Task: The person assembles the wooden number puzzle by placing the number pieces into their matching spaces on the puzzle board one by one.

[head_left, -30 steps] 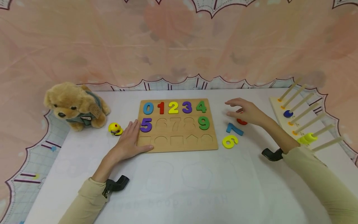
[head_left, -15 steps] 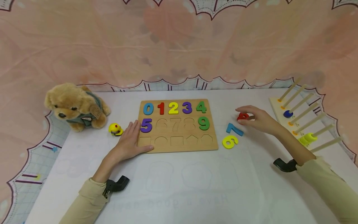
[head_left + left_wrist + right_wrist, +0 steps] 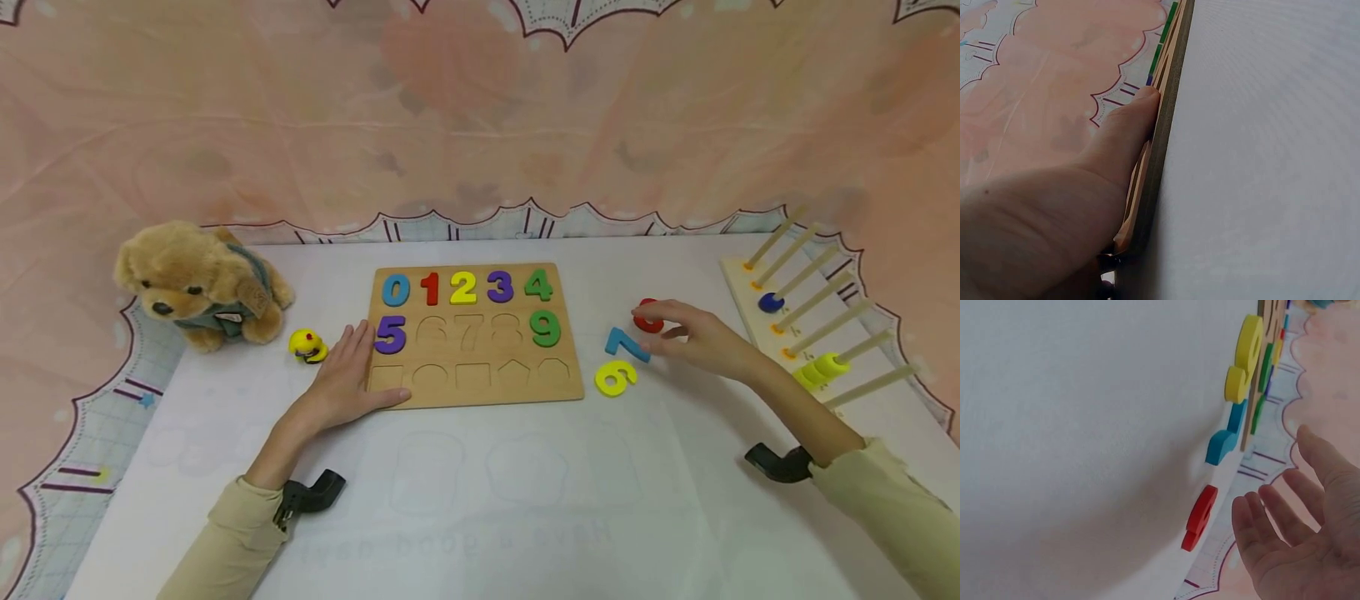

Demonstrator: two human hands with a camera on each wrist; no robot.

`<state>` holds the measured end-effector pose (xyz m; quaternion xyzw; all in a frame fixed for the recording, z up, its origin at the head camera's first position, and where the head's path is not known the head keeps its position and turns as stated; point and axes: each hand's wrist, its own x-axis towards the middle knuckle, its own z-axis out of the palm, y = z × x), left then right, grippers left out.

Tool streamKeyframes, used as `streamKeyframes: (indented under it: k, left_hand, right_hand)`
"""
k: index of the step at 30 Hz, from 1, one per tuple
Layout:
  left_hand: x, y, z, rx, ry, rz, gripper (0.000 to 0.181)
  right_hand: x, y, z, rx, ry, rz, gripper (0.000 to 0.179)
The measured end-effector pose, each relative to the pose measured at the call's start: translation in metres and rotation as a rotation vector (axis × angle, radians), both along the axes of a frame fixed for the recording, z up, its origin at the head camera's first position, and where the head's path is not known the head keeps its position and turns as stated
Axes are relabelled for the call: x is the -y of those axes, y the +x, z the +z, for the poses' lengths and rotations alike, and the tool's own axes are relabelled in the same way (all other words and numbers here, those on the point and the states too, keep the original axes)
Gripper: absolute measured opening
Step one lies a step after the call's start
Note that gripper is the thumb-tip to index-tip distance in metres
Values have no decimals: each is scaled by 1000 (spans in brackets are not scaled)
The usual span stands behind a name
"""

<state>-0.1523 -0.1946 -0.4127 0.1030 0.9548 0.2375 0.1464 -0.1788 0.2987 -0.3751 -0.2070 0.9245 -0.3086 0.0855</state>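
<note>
My left hand lies with straight fingers along the left edge of a wooden number board, thumb on its near corner. Seated in the board are coloured digits 0 to 5 and a green 9; outlines of 6, 7 and 8 show bare wood. At the right, my right hand hovers with parted, loosely bent fingers above the table. Its fingertips overlap a red two-lobed number piece in the head view; the right wrist view shows that red piece apart from the fingers. Nearby lie a blue 7 and a yellow 6.
A plush dog sits at the back left, a small yellow duck toy beside my left fingers. At the right stands a pegboard with upright rods, a blue bead and yellow beads. A patterned cloth hangs behind the white table.
My right hand has moved right and toward me, drawing back from over the red piece, which now shows at its fingertips. My left hand has stayed on the board.
</note>
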Motion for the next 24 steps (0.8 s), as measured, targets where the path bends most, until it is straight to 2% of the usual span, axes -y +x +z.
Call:
streamKeyframes:
  k: [7, 12, 24]
  left_hand:
    - [0, 0, 0, 7, -1, 3, 118]
    - [0, -1, 0, 6, 1, 2, 118]
    - [-1, -1, -1, 2, -4, 1, 118]
  right_hand:
    - [2, 6, 1, 15, -3, -7, 51]
    - [5, 10, -5, 41, -23, -14, 52]
    - [29, 32, -12, 66, -55, -2, 51]
